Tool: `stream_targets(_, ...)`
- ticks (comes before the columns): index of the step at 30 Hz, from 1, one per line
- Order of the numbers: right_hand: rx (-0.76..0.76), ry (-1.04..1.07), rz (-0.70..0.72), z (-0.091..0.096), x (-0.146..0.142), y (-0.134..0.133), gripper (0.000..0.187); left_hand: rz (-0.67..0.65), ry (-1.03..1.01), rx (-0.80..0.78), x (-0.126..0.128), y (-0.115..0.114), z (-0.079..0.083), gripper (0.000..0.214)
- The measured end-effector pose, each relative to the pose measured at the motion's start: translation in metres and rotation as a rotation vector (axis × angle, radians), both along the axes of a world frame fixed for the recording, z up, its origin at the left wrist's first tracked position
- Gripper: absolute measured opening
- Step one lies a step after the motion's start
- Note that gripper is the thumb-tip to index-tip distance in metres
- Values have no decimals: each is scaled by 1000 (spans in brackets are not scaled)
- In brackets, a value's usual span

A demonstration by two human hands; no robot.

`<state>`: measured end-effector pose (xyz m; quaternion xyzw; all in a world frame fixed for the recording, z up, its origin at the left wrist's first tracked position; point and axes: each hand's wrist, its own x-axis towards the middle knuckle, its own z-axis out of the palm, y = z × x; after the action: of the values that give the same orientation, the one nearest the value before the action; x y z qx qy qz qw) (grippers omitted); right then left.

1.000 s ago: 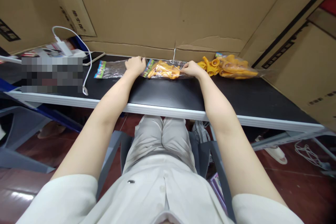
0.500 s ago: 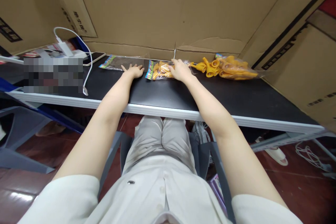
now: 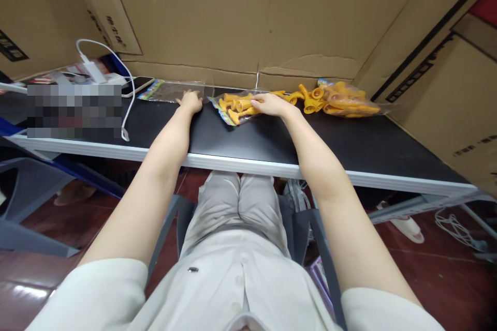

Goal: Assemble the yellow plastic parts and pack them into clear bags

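My left hand [image 3: 190,101] rests with fingers apart at the right end of a flat clear plastic bag [image 3: 165,91] with a colourful header. Between my hands lies a clear bag of yellow plastic horns [image 3: 233,106], its printed header angled toward me on the left. My right hand [image 3: 272,104] is closed over the right part of this bag, thumb toward the horns. Its fingers partly cover the contents. Just right of that hand are several loose yellow horns [image 3: 309,99]. Beyond them lies another filled bag of yellow pieces [image 3: 349,99].
A black tabletop [image 3: 248,139] with a pale metal edge runs across in front of me. Cardboard panels [image 3: 194,15] stand behind it and at the sides. On the left are a phone [image 3: 139,86], a white charging cable [image 3: 133,98] and a blurred-out area.
The filled bag between my hands has turned, its header end swinging left and toward me. My right hand has shifted slightly right and nearer; my left hand has moved a little left.
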<state>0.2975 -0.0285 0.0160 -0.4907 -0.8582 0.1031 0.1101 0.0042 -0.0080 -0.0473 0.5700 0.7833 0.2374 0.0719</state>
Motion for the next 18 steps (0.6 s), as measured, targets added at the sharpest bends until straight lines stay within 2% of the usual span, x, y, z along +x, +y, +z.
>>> stream_targets(3, -98, 66, 14, 0, 8, 8, 39, -12, -18, 13, -3, 1, -1, 65)
stream_targets(6, -215, 233, 20, -4, 15, 17, 34, -18, -40, 18, -4, 4, -2, 66)
stream_targets(11, -393, 566, 30, -11, 26, 24, 9, -83, -88, 128, 4, 11, -4, 57)
stream_targets(15, -484, 693, 41, -12, 33, 25, 9, -190, -112, 242, 13, 13, -3, 49)
stream_targets(18, -524, 771, 53, -15, 36, 25, 12, -234, -116, 265, 22, 12, 2, 44)
